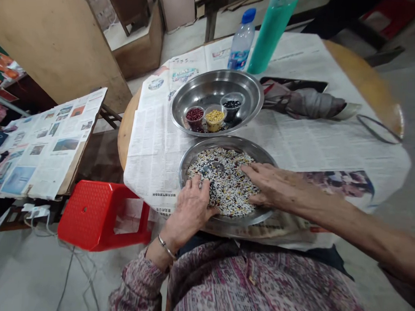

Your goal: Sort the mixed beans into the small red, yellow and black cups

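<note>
A round metal plate (266, 154) at the table's near edge carries a spread of mixed beans and grains (227, 180), white, black, yellow and dark red. My left hand (192, 204) rests at the plate's left side, its fingers apart and the tips in the grains. On the right side my right hand (267, 182) reaches in with fingers spread, touching the mix. Just beyond stands a metal basin (204, 87). Inside it are clear cups of red beans (195, 117), yellow kernels (215, 118) and black beans (232, 106).
Newspaper (148, 147) covers the round table. Past the basin stand a blue-capped water bottle (240, 42) and a green bottle (271, 35). A grey cloth bundle (305, 101) and a dark ring (378, 129) lie to the right. A red stool (91, 214) is at the left.
</note>
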Motion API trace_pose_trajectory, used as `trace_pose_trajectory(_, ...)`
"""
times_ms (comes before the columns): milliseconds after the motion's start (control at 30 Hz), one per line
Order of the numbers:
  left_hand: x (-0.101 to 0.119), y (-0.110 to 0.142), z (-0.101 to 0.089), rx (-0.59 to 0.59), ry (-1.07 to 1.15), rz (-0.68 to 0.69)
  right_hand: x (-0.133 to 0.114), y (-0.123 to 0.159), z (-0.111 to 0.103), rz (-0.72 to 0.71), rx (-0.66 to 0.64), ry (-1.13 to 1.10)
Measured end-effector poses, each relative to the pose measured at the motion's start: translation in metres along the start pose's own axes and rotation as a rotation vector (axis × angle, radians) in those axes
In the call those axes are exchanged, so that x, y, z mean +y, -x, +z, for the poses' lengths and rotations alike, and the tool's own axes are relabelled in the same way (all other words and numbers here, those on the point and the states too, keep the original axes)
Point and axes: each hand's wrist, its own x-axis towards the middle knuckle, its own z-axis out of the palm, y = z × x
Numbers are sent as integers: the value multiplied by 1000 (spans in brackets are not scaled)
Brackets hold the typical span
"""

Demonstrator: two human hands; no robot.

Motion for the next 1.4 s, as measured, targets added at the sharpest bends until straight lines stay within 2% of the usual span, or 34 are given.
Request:
trace_pose_trajectory(100, 12, -12, -1, -148, -26, -87, -9, -5, 13, 26, -14, -68)
trace_pose_trajectory(167, 16, -22, 5, -177, 56, -119, -16, -12, 25, 42, 39, -142)
trace_pose_trajectory(300, 15, -43, 21, -54, 249, -155, -25, -33, 36, 167, 73, -277)
trace_pose_trajectory(400, 6, -60, 26, 33, 338, -165, -26, -51, 23, 234, 46, -333)
trace_pose_trajectory(533, -6, -82, 21, 164, 325, -72, -22, -71, -1, 212, 86, -298)
trace_pose_trajectory(633, -12, -92, 11, 149, 251, -11, -14, -77, -8, 195, 103, -196)
trace_pose_trajectory(733, -18, -92, 1, 100, 187, 19, -3, -71, -6, 208, 114, -98)
trace_pose_trajectory(867, -23, -88, 0, 22, 100, -39, 2, -61, 0, 212, 56, -45)
trace_pose_trajectory(1033, -11, -97, 10, -39, 152, -121, -12, -76, 6, 286, 22, -103)
trace_pose_trajectory(1167, -5, -102, 7, -60, 204, -176, -20, -88, 1, 315, -6, -222)
trace_pose_trajectory(1267, -5, -89, 3, -55, 244, -121, -23, -77, -6, 291, -21, -327)
trace_pose_trajectory(1400, -1, -54, 3, -51, 278, 11, -26, -46, -11, 146, -18, -356)
